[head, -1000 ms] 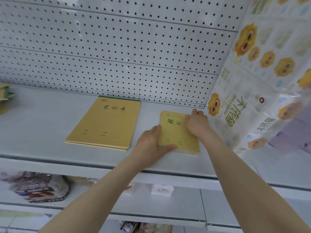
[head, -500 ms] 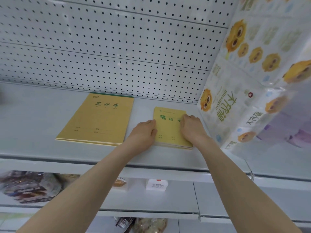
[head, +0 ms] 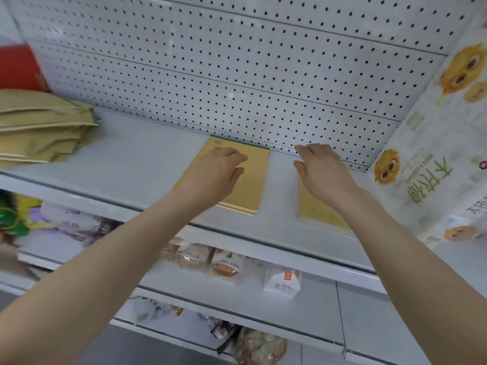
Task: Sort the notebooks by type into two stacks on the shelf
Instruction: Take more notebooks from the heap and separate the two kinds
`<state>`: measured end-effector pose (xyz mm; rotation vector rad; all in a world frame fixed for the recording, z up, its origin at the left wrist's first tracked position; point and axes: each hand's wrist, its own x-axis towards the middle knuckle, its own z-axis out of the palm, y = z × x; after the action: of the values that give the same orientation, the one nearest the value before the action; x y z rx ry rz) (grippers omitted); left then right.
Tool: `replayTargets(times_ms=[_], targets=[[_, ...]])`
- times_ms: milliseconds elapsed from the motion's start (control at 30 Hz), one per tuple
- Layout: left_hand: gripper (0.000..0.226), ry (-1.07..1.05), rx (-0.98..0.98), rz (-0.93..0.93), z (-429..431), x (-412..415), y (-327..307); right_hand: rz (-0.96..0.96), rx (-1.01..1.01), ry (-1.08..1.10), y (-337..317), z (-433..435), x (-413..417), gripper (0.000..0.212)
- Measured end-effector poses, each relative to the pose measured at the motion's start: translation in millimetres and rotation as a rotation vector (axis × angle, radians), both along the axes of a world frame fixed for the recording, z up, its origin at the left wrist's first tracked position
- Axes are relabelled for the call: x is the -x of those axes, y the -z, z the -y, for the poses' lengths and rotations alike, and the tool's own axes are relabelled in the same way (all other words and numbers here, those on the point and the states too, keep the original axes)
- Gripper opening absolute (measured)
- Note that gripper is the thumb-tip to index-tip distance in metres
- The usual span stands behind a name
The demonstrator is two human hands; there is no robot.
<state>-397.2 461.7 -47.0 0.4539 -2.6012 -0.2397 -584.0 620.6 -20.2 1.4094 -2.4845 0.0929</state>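
Observation:
Two stacks of yellow notebooks lie on the white shelf. The large notebook stack with a green top edge is in the middle; my left hand hovers over it with fingers apart, holding nothing. The small notebook stack lies to its right, mostly hidden under my right hand, which is raised above it, fingers spread and empty. Whether either hand touches the covers I cannot tell.
A pile of tan paper bags lies at the shelf's left end, with a red box behind. Big packs of tissue with owl prints stand at the right. A pegboard wall backs the shelf. Packaged snacks fill lower shelves.
Both hands have let go of the small notebook stack. The left hand moved left over the large stack and the right hand lifted. The view shifted left, bringing the paper bags into sight.

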Motion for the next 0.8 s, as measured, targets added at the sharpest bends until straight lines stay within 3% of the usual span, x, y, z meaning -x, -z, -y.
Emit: replayTargets(times_ms=[533, 800], targets=[[0.033, -0.378, 0.163, 0.082, 184, -319, -13, 0.068, 0.062, -0.411, 11, 230, -257, 0.048], [0.032, -0.451, 0.114, 0.090, 267, -394, -7, 0.143, 0.073, -0.451, 6, 342, -324, 0.044]])
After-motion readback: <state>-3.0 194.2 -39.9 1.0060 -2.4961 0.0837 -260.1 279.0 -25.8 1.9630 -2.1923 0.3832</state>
